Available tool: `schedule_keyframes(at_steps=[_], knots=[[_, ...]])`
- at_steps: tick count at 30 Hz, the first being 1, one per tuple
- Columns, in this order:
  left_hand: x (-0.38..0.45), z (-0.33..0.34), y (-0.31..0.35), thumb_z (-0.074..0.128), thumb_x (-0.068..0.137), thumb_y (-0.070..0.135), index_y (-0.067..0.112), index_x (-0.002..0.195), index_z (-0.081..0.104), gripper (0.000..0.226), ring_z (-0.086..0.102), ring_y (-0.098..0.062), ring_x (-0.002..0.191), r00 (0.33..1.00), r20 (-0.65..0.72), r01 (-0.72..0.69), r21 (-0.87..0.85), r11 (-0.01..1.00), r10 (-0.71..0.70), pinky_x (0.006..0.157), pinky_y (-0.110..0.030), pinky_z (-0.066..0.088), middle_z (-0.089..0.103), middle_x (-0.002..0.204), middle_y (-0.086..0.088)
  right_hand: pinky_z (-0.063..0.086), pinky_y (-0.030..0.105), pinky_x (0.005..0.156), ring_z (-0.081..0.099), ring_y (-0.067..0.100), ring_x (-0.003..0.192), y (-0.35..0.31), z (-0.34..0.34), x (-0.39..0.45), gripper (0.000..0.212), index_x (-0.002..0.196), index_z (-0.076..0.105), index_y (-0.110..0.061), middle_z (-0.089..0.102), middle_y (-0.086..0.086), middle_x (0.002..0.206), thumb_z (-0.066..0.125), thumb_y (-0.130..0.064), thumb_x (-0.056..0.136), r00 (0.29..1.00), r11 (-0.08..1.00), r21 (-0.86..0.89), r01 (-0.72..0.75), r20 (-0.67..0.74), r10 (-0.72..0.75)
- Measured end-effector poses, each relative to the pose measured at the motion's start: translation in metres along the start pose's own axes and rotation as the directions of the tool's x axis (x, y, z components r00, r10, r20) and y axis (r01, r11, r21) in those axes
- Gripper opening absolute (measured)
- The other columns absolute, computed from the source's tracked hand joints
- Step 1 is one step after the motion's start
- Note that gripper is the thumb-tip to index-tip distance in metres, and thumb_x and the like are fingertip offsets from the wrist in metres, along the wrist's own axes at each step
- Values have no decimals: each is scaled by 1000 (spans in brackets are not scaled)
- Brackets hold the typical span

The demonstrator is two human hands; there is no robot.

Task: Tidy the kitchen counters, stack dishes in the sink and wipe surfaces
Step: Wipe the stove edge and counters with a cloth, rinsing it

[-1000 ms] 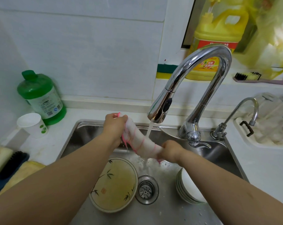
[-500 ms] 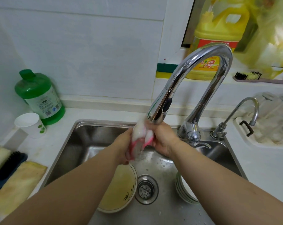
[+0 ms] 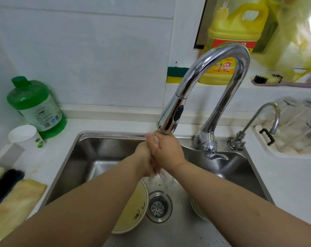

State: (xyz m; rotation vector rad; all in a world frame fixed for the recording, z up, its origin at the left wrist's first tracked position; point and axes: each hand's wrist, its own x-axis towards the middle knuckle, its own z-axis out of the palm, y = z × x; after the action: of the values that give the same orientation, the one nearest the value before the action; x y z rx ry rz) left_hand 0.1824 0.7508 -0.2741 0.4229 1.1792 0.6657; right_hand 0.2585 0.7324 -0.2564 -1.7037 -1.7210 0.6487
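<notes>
Both hands were pressed together right under the tap [image 3: 170, 120] spout, over the sink [image 3: 101, 154]. Right hand [image 3: 166, 150] wrapped over the left hand [image 3: 145, 157], fingers curled. A sliver of white showed at the right fingertips (probably the cloth, too little visible to confirm), so whether either hand actually gripped anything could not be told. Water splashed down below the hands toward the drain [image 3: 158, 206].

Dishes in the sink: bamboo-pattern plate [image 3: 133, 211] left of the drain, partly under the left forearm; stack of white bowls [image 3: 197, 210] right of the drain, mostly hidden by the right forearm.

On the counter [image 3: 62, 148] left of the sink: green bottle [image 3: 37, 107] against the wall, white cup [image 3: 25, 137] just in front of it, yellow cloth [image 3: 14, 204] with a dark brush [image 3: 5, 180] beside it at the edge.
</notes>
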Motion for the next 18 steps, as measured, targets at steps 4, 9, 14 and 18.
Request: schedule_keyframes(at_steps=[4,9,14,18], knots=[[-1,2,3,37,97,46,15,52,42,55,25,-11,27,997,-57,-40,190,981,51,37,-13,21,32,34,1,52,36,82,64,33,91,4,-2,11,29,90,67,-16,69,17,94,49,-38,93,963,947,189,-259,-27,269],[-7,-8,12,43,98,28,5,89,64,33,59,-23,55,997,-10,-73,210,975,77,46,-22,43,65,73,-13,48,38,84,61,36,101,20,-9,26,42,104,63,-1,65,19,107,36,-33,100,855,843,149,-517,46,517],[-3,-37,16,47,96,20,3,108,61,25,64,-25,76,991,-126,-16,141,990,34,62,-30,52,69,94,-14,51,53,87,66,39,89,22,-17,27,31,98,65,2,69,19,91,55,-26,91,740,458,627,-630,306,599],[-7,-31,11,48,94,32,9,87,62,28,52,-23,71,999,-47,30,89,996,-26,65,-31,45,59,80,-9,45,56,98,63,37,98,5,-15,19,22,99,63,0,66,22,98,55,-18,90,776,251,779,-575,422,468]])
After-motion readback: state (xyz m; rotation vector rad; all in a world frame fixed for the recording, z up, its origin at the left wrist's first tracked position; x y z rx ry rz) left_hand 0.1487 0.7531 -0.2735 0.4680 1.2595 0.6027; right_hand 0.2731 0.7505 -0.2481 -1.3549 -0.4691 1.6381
